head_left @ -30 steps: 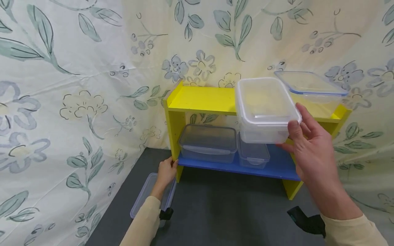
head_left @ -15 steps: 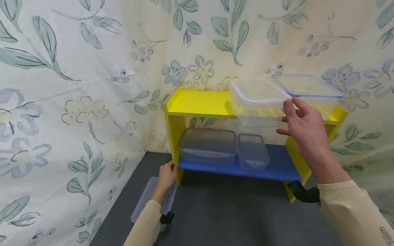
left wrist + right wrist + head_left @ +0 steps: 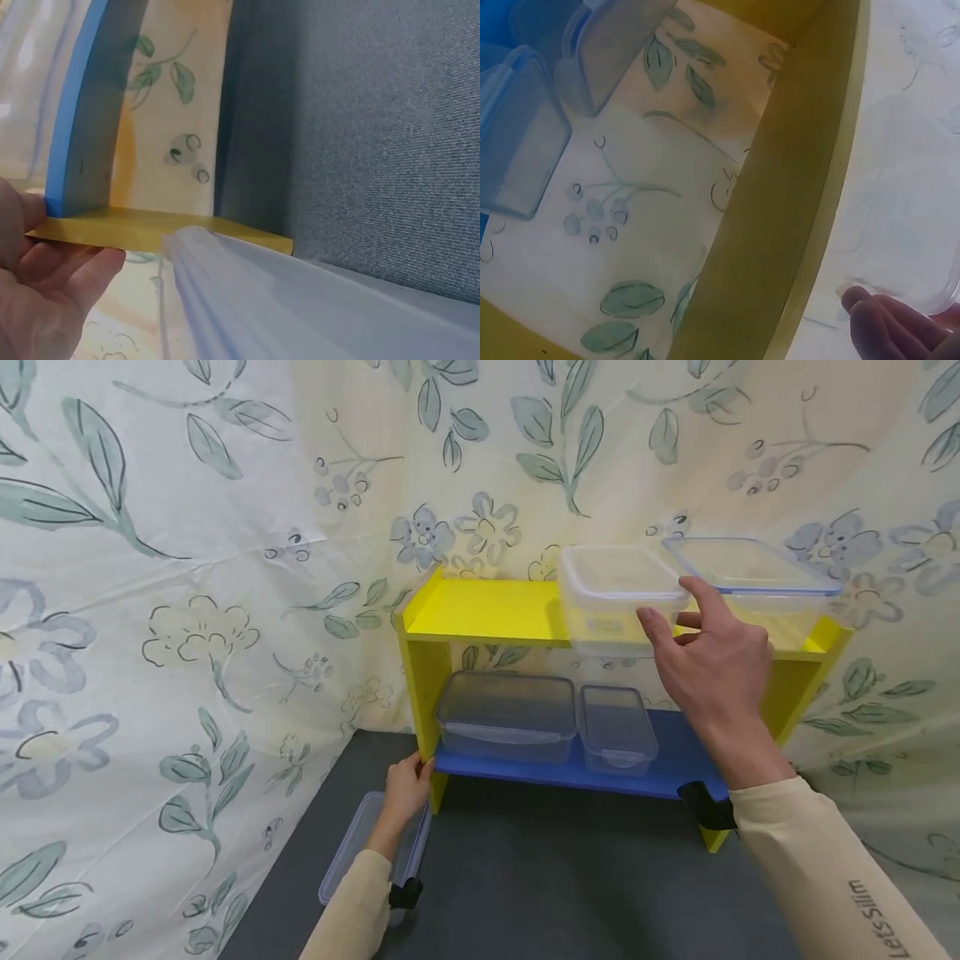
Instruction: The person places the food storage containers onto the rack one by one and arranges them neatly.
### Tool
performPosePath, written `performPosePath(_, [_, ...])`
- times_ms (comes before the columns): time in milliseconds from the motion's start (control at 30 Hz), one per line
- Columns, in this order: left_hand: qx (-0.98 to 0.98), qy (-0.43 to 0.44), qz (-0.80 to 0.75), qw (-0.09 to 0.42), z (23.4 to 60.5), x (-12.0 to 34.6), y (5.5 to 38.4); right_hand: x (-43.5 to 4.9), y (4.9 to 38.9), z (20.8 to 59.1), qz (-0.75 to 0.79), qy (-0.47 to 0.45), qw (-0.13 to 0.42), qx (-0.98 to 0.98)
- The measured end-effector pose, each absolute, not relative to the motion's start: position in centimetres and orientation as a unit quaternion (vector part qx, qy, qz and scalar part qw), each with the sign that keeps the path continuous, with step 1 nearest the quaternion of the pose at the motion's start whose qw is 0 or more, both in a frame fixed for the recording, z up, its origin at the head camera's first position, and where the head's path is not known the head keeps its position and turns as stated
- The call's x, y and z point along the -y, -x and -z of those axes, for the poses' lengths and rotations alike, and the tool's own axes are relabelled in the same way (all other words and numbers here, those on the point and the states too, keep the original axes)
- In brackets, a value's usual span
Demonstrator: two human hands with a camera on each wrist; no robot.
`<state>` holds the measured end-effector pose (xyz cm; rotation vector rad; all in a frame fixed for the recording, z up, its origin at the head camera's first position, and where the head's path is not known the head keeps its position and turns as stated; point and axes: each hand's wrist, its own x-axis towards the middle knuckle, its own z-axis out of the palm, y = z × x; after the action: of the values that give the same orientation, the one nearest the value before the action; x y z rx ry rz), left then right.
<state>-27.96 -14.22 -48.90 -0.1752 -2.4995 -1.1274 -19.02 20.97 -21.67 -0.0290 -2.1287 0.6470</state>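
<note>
My left hand (image 3: 407, 789) grips the yellow side panel (image 3: 142, 229) of a small shelf unit, thumb on one side and fingers on the other. A clear food container (image 3: 622, 581) with a translucent lid is at the front of the yellow upper shelf (image 3: 495, 606), its base overhanging the front edge. At its front right corner is my right hand (image 3: 716, 664), thumb against the front face and index finger by the lid's rim. In the right wrist view, fingertips (image 3: 859, 300) show at the container's lower edge.
A bigger container with a blue-rimmed lid (image 3: 757, 568) stands right of it. On the blue lower shelf (image 3: 678, 743) are a large container (image 3: 506, 718) and a narrow container (image 3: 617, 727). Another container (image 3: 360, 839) sits on the dark table, partly behind my left forearm. Patterned fabric (image 3: 225, 527) hangs behind.
My right hand has carried the clear container back and down onto the upper shelf, then shifted left from its rim to its front corner. The left hand has kept its hold.
</note>
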Motion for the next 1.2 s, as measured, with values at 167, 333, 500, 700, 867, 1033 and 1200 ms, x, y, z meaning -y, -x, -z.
performPosePath(167, [0.894, 0.066, 0.393, 0.205, 49.1, 14.3, 28.0, -20.4, 20.5, 21.3, -0.227, 0.018, 0.426, 0.875])
performPosePath(333, [0.894, 0.063, 0.391, 0.208, 49.0, 14.4, 28.1, -20.4, 21.9, 21.3, -0.207, 0.026, 0.417, 0.885])
performPosePath(500, [0.893, 0.062, 0.399, 0.198, 49.1, 14.4, 27.9, -20.9, 21.8, 22.6, -0.22, 0.034, 0.419, 0.88])
performPosePath(700, [0.89, 0.073, 0.401, 0.203, 49.1, 14.4, 27.9, -24.0, 20.2, 27.1, -0.313, -0.019, 0.592, 0.743])
performPosePath(867, [0.89, 0.071, 0.399, 0.208, 49.1, 14.5, 27.9, -27.8, 19.1, 33.2, -0.402, 0.086, 0.636, 0.654])
performPosePath(1033, [0.893, 0.067, 0.4, 0.196, 49.1, 14.5, 27.9, -31.0, 18.8, 39.2, -0.438, 0.218, 0.538, 0.686])
performPosePath(1200, [0.896, 0.064, 0.394, 0.193, 49.0, 14.6, 27.8, -33.6, 18.9, 43.4, -0.484, 0.281, 0.324, 0.763])
